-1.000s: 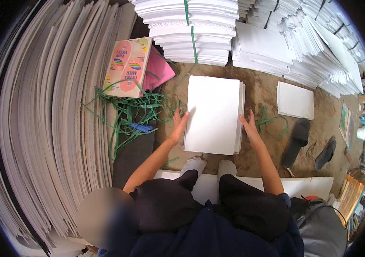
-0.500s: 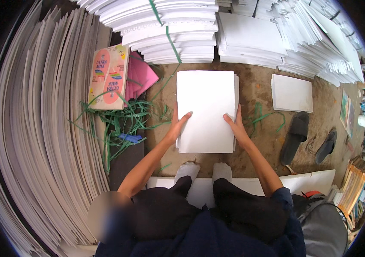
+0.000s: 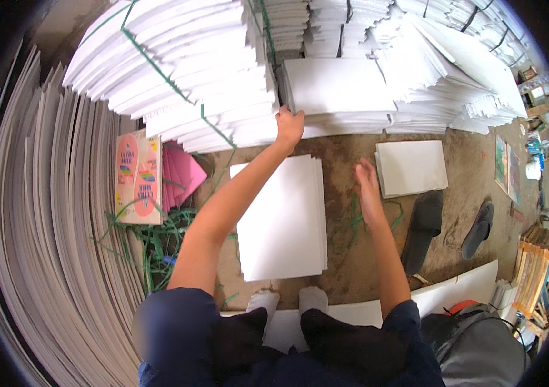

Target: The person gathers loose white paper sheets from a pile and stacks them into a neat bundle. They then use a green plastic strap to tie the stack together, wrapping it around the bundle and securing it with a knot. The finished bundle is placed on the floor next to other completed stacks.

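Note:
On the floor in front of my feet lies a pile of white paper sheets point(image 3: 281, 226), its edges slightly uneven. My left hand point(image 3: 289, 128) reaches over it to the near left corner of a white paper stack point(image 3: 339, 87) at the back. Its fingers are curled at the gap beside that stack, and what they pinch is hidden. Held above the floor, my right hand point(image 3: 367, 186) is open and empty, right of the pile. Close beside it lies a smaller stack of white sheets point(image 3: 411, 168).
Tall white paper stacks point(image 3: 184, 71) with green straps stand at the back. Upright board sheets point(image 3: 61, 213) line the left side. A printed carton sheet point(image 3: 138, 177), pink sheets point(image 3: 181, 177) and tangled green strapping point(image 3: 158, 248) lie nearby. Black sandals point(image 3: 424, 229) and a grey bag point(image 3: 481, 345) are right.
Both hands have let go of the white sheet pile, which now rests on the floor. My left hand has moved forward to the back stack; my right hand has lifted away. The view has shifted.

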{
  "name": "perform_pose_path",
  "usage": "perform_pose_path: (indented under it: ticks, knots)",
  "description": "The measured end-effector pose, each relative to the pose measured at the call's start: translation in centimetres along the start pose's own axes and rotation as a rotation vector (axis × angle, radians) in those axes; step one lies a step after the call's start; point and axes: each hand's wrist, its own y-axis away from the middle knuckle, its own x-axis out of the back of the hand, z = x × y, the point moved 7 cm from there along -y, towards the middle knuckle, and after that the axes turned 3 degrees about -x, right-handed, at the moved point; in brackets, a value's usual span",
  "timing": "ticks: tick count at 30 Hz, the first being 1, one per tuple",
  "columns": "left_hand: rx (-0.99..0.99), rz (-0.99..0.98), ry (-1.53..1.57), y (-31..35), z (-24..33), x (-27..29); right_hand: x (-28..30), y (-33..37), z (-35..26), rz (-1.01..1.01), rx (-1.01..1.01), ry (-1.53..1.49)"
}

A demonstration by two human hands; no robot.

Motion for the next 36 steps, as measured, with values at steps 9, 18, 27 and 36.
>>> perform_pose_path:
  ticks: [9,18,27,36]
  knots:
    - [0.307,0.057,0.244,-3.6,-1.1,-1.7,-0.7,-0.6,1.2,-0.113,-0.062,-0.043]
    - [0.112,-0.565,0.405,12.6,6.8,-2.2,-1.5,-4.2,-5.4,-0.096,-0.029,-0.834]
    - [0.254,-0.621,0.558,16.8,1.0,11.1,-1.3,8.2,-4.0,-0.167,-0.065,-0.379]
    - [-0.142,-0.181,-0.078,21.9,-3.0,15.8,-8.7,12.0,-0.5,-0.302,0.072,0.205]
